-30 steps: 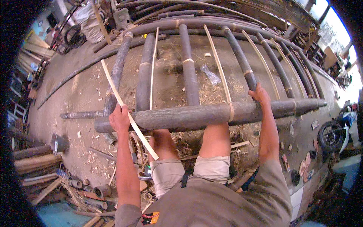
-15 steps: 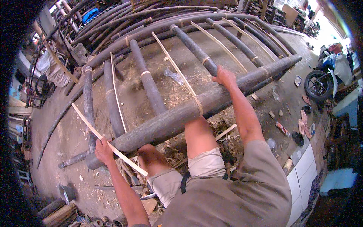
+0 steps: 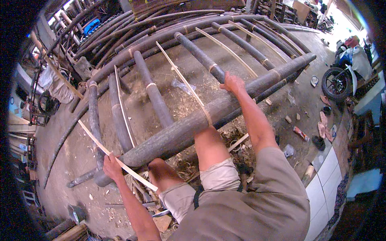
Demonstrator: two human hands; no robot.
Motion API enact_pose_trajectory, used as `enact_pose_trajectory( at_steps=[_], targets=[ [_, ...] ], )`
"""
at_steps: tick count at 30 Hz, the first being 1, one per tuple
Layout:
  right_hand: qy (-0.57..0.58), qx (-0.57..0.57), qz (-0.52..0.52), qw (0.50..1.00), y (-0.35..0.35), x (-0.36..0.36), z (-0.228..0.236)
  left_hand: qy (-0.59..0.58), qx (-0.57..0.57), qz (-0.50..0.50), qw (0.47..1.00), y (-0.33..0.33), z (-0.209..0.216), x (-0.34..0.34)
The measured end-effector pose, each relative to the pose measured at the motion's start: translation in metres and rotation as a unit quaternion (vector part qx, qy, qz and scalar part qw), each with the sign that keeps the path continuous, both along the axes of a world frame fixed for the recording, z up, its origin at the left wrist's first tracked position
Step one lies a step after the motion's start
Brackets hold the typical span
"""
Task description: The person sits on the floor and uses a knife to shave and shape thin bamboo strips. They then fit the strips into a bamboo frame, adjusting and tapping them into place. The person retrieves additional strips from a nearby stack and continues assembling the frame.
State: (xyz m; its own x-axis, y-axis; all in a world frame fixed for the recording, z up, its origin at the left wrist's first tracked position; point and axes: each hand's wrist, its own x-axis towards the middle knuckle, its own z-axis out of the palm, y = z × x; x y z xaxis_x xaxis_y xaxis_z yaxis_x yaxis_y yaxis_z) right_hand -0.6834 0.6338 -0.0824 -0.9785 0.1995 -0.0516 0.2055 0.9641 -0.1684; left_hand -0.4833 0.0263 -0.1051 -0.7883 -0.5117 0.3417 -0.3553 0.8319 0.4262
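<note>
My left hand (image 3: 112,167) is closed around a long pale bamboo strip (image 3: 95,138) at the near left. The strip slants past the butt of a thick dark bamboo pole (image 3: 167,141), its lower end near my knee. My right hand (image 3: 233,83) grips the near end of a dark bamboo rung (image 3: 197,50), close against the thick pole. Rungs and pale strips alternate between this pole and a far bamboo pole (image 3: 161,37), like a wide ladder. A pale strip (image 3: 183,78) between them loops around the thick pole above my knee. My right fingertips are partly hidden.
Stacked bamboo poles (image 3: 116,34) lie beyond the frame. A motorcycle wheel (image 3: 337,83), sandals (image 3: 321,130) and white floor tiles (image 3: 326,172) are at right. A dark bucket (image 3: 76,213) stands at lower left. Shavings litter the floor beneath.
The view has shifted slightly. My left hand keeps hold of the pale strip and my right hand stays on the rung; the frame itself looks unchanged.
</note>
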Motion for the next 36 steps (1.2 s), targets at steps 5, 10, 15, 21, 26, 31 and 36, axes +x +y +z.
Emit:
enact_pose_trajectory(
  at_steps=[5,10,15,21,26,31,36],
  targets=[
    [0.01,0.001,0.003,1.0,0.0,-0.001,-0.002,-0.007,0.019,0.012,1.0,0.003,0.003,-0.001],
    [0.02,0.007,0.003,1.0,0.0,0.001,-0.003,0.0,0.007,0.023,1.0,0.01,0.006,-0.001],
    [0.016,0.003,0.007,1.0,0.003,-0.004,-0.006,-0.015,-0.005,0.019,1.0,0.003,0.001,0.0],
    [0.033,0.005,0.0,0.999,0.002,-0.002,-0.009,-0.016,-0.002,0.029,0.999,0.008,0.005,0.001],
    [0.024,0.002,-0.003,1.0,0.002,-0.003,-0.009,-0.019,0.017,0.028,0.999,0.007,0.006,0.0],
    [0.016,-0.004,-0.001,1.0,0.003,-0.002,-0.006,-0.016,0.042,0.026,0.999,0.005,0.006,-0.001],
    [-0.005,0.009,-0.004,1.0,-0.003,0.0,0.0,0.013,-0.017,0.026,0.999,0.005,0.001,0.001]
  ],
)
